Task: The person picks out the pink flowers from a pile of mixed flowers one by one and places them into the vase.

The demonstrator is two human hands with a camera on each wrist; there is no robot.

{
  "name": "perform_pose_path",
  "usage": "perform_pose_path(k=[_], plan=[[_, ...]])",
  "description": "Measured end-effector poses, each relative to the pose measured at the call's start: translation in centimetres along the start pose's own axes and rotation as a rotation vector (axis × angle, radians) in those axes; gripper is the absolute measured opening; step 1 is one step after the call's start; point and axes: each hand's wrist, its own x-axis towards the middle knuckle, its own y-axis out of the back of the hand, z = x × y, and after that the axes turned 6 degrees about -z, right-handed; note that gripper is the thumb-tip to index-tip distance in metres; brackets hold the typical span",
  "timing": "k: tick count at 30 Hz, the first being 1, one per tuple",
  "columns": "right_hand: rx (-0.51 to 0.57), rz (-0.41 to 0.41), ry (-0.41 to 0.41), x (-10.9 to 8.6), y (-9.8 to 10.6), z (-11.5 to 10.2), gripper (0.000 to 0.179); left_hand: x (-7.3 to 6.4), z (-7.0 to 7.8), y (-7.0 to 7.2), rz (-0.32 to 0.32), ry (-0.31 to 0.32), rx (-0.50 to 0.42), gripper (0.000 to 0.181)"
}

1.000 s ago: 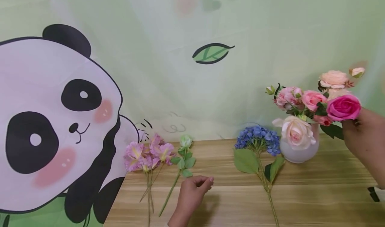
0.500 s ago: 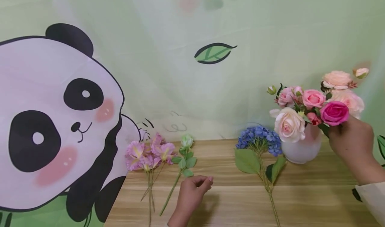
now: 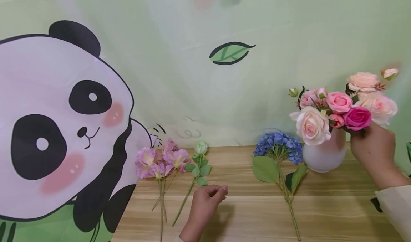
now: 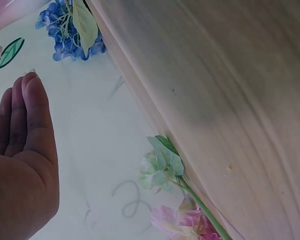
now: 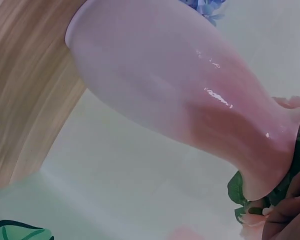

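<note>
In the head view my right hand (image 3: 372,153) is at the vase mouth, its fingers curled in beneath a magenta rose (image 3: 357,118). That bloom sits against the other flowers in the white-and-pink vase (image 3: 324,158); its stem is hidden. The right wrist view shows the vase (image 5: 175,85) up close, with fingers (image 5: 290,215) beside its rim among green leaves. My left hand (image 3: 203,208) is held over the table, relaxed and holding nothing. Its fingers look straight in the left wrist view. A green-white rose (image 3: 201,147) lies nearest to it.
A blue hydrangea (image 3: 278,145) with a long stem lies left of the vase. Pink-purple flowers (image 3: 160,160) lie at the table's left side. A cloth backdrop (image 3: 179,74) with a printed panda hangs behind the wooden table (image 3: 250,213).
My right hand has moved left and slightly down with the magenta rose, bringing it closer in among the vase flowers. A pale rose behind it now shows. The left hand stays put.
</note>
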Motion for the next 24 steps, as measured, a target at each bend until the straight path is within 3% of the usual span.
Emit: perform_pose_path(k=[11,18,21,24], plan=[[0.066,0.039,-0.073,-0.4,-0.9,0.1,0.022,0.2,-0.1,0.0,-0.011,0.002,-0.017,0.037],[0.098,0.070,-0.153,-2.2,-0.5,-0.1,0.026,0.2,0.0,0.1,0.005,0.004,0.005,0.035],[0.140,0.148,-0.126,-3.9,-0.8,-0.6,0.026,0.2,0.1,0.2,0.033,0.018,0.027,0.035],[0.174,0.184,-0.002,-5.6,-1.6,-1.1,0.021,0.5,0.5,0.2,0.087,0.018,0.070,0.031]])
